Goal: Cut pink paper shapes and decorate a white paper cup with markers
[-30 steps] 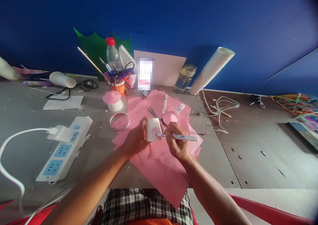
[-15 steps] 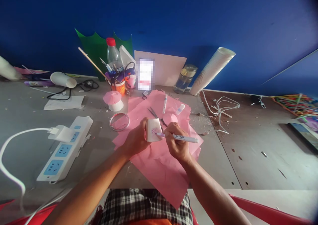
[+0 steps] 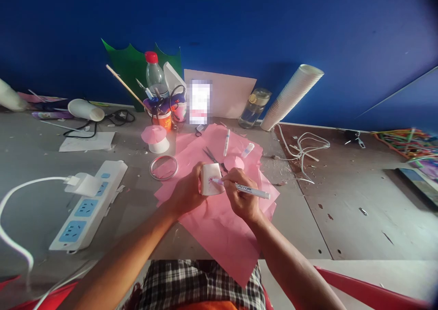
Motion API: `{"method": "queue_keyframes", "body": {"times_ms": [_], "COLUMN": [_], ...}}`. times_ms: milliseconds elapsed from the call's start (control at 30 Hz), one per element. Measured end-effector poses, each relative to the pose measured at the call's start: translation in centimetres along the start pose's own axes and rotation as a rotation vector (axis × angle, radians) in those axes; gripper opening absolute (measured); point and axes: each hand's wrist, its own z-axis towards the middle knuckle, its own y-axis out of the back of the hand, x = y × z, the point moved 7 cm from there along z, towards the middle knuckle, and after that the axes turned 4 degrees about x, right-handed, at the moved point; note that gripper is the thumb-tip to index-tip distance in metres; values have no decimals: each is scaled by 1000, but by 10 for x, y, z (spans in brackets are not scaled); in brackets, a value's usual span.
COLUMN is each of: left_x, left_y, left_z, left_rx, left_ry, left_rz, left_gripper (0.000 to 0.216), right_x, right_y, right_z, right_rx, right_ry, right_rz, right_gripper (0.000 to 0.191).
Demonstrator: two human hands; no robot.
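My left hand (image 3: pixel 192 186) is wrapped round the side of a white paper cup (image 3: pixel 215 187), which has a small pinkish-purple scribble on the face toward me. In my right hand (image 3: pixel 242 193) is a white acrylic marker (image 3: pixel 255 191), gripped like a pen. Its coloured tip touches the cup at the scribble. Below both hands lie overlapping sheets of pink paper (image 3: pixel 219 228). Just beyond the cup are dark scissors (image 3: pixel 212 156), partly hidden, and a round pink paper piece (image 3: pixel 234 162). A marker (image 3: pixel 226 143) and a white cap-like piece (image 3: pixel 247 150) rest on the paper.
A roll of tape (image 3: pixel 164 168) and a pink-topped white cup (image 3: pixel 155 139) stand left of the paper. Farther left is a power strip (image 3: pixel 88 205). Behind are a lit phone (image 3: pixel 200 102), a glass bottle (image 3: pixel 255 109) and a leaning stack of paper cups (image 3: pixel 291 97).
The marker's tip has shifted slightly left and up on the cup, and my right hand has moved with it. My left hand keeps its hold on the cup.
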Motion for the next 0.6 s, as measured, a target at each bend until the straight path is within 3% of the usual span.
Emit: {"method": "queue_keyframes", "body": {"times_ms": [100,300,600], "left_x": [0,2,1], "left_y": [1,-2,-2], "left_z": [0,-1,0], "left_rx": [-17,8,1], "left_ry": [-3,-8,-19], "left_rz": [25,-17,-8], "left_gripper": [53,54,55], "right_x": [3,-4,-5], "right_y": [-2,5,5], "right_z": [-1,0,0], "right_rx": [7,-34,-28], "right_ry": [54,-44,-27], "right_rz": [-37,-9,-48], "right_gripper": [13,17,17]}}
